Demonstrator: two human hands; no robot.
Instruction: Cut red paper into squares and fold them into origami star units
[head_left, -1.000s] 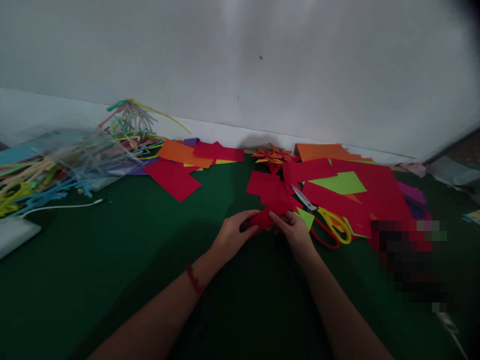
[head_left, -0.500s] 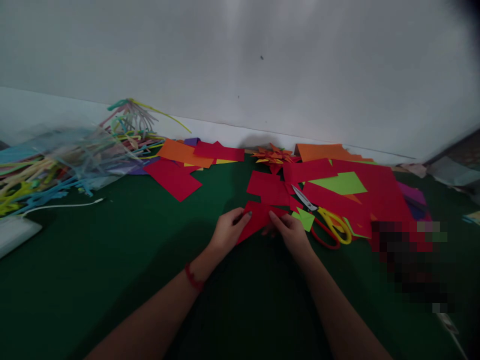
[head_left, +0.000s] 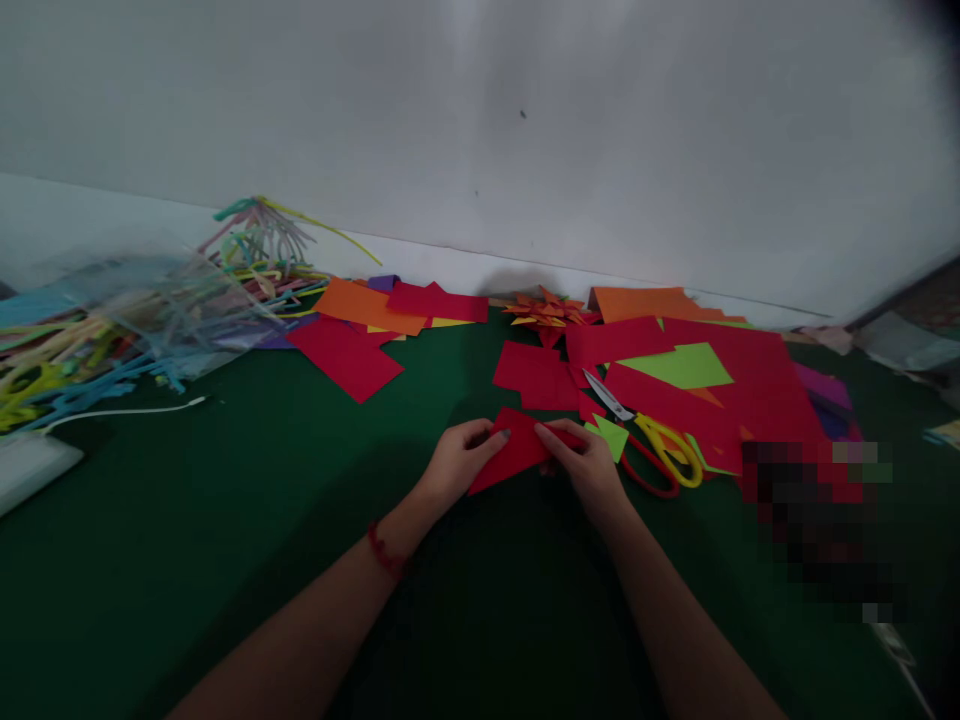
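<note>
Red: the piece of paper (head_left: 511, 450) between my hands is a plain, saturated red, held over the green tabletop (head_left: 262, 520) at the middle of the view, directly in front of me. My left hand (head_left: 459, 460) pinches its left side, thumb lying on the upper face; the fingers beneath are mostly hidden. My right hand (head_left: 589, 462) pinches the right side, thumb and forefinger pressed near the paper's edge; how the remaining fingers are placed underneath I cannot tell. Left wrist carries a red bracelet (head_left: 385, 553). Just beside the right hand: a small light green scrap (head_left: 611, 438), and next to it the scissors (head_left: 671, 450), one handle loop yellow, the other red, blades pointing away and to the left. Beyond my hands lie flat red rectangles (head_left: 551, 382), and behind these a heap of pointed orange and yellow pieces (head_left: 547, 312) near the wall (head_left: 375, 120). To the right, a large red sheet (head_left: 757, 370) lies among overlapping papers, with a light green sheet (head_left: 686, 367) near its left part. To the left, an orange sheet (head_left: 367, 308) overlaps other coloured paper; further left, a clear plastic bag (head_left: 172, 300) and multicoloured fuzzy stems (head_left: 262, 245).
</note>
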